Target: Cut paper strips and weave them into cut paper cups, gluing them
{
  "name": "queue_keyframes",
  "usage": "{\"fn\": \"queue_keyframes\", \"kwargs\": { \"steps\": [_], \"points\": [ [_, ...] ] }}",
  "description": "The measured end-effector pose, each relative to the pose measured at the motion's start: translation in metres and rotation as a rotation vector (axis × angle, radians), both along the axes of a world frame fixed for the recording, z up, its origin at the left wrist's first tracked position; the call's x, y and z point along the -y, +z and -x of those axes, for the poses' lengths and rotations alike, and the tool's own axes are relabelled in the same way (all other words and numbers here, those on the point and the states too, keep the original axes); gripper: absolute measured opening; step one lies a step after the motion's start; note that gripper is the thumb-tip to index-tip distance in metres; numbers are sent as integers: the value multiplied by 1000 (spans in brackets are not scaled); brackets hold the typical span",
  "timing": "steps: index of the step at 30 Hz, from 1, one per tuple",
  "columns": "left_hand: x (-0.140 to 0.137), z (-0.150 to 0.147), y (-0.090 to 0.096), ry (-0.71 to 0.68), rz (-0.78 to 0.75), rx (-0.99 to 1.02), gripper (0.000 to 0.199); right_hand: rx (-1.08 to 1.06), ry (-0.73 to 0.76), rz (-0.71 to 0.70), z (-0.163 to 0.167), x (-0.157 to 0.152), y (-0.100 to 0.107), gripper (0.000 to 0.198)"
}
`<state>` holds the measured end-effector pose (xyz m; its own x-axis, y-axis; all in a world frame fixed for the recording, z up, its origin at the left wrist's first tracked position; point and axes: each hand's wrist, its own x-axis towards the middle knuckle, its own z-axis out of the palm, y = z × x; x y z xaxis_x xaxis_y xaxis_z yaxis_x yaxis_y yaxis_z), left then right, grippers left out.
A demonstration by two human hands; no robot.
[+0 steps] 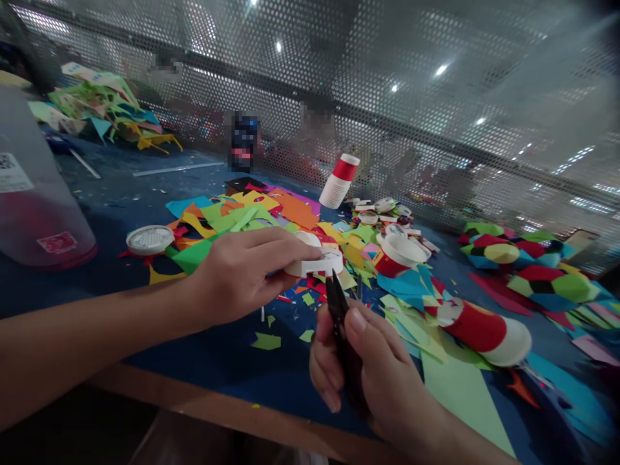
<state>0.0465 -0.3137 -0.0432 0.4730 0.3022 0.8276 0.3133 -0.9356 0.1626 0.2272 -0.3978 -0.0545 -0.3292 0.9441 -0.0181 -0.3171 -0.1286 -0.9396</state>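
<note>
My left hand (256, 271) is closed on a cut piece of white paper cup (314, 263), pinched between thumb and fingers. In my right hand (368, 361) is a dark, narrow-tipped hand tool (339, 310). Whether it is scissors or pliers I cannot tell. Its tips point up and lie close to the lower edge of the cup piece. Behind both hands spreads a pile of coloured paper scraps (242, 219). A cut-down paper cup (400, 252) stands tilted beyond my right hand. Another red and white cup (484, 332) lies on its side to the right.
A stack of paper cups (340, 181) leans near the perforated metal screen (387, 116). At left are a translucent bottle (43, 194) and a cup base (150, 239). Colourful paper models (552, 284) sit at right. The blue table's brown front edge (217, 410) runs below my hands.
</note>
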Motion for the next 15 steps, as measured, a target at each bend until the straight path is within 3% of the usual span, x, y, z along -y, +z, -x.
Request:
{"fn": "queue_keyframes", "kwargs": {
  "steps": [15],
  "points": [
    [0,-4,-3,21,-159,51,17,-52,-12,-21,-1,2,-2,32]
  ]
}}
